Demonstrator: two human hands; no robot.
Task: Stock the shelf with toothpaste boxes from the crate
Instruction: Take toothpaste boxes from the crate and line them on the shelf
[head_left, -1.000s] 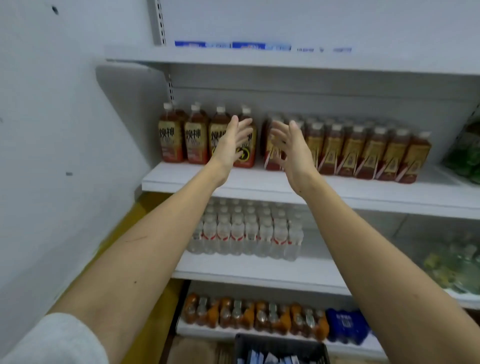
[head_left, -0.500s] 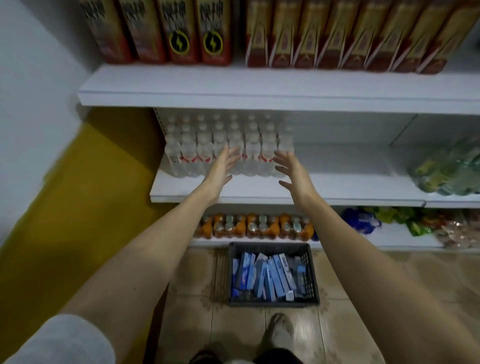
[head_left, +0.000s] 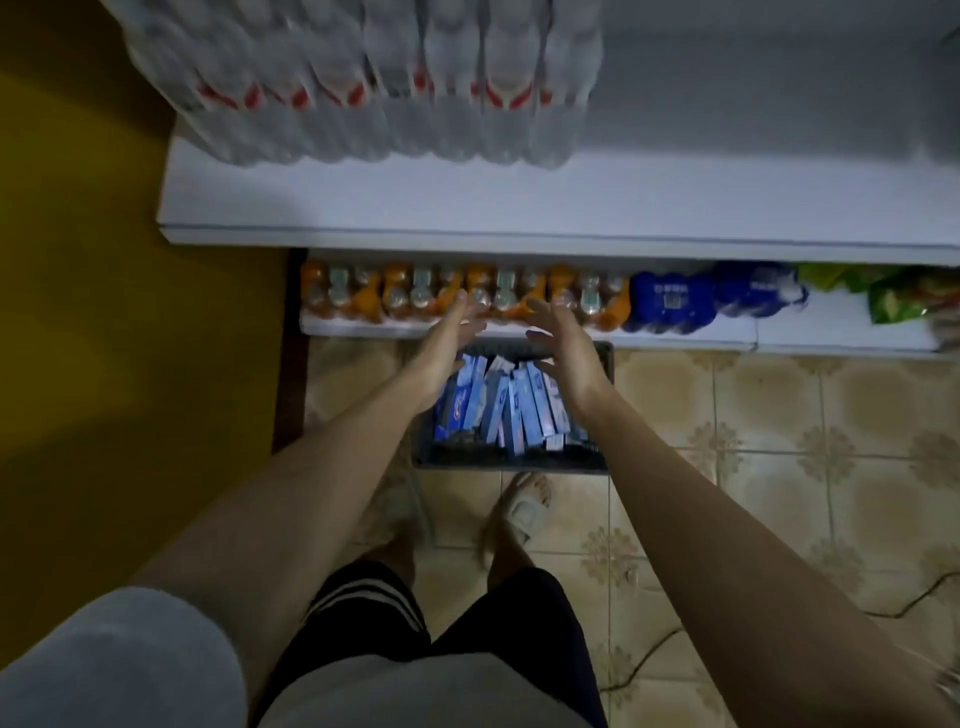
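Note:
A dark plastic crate (head_left: 511, 460) stands on the tiled floor in front of the lowest shelf. It holds several blue and white toothpaste boxes (head_left: 511, 410) standing on end and leaning. My left hand (head_left: 447, 345) hovers over the crate's left part with fingers straight and spread, holding nothing. My right hand (head_left: 563, 348) hovers over the crate's right part, fingers also spread and empty. Both palms face each other, a gap between them. The white middle shelf (head_left: 675, 208) has bare room on its right side.
Clear water bottles (head_left: 374, 88) fill the left of the middle shelf. Orange drink bottles (head_left: 395, 296), blue packs (head_left: 670, 304) and green bags (head_left: 893, 296) sit on the bottom shelf. A yellow wall is at left. My feet (head_left: 524, 506) stand just behind the crate; a cable lies on the floor at right.
My view has tilted down from the upper shelves to the floor. Both open hands have dropped from the bottle shelves to just over the crate.

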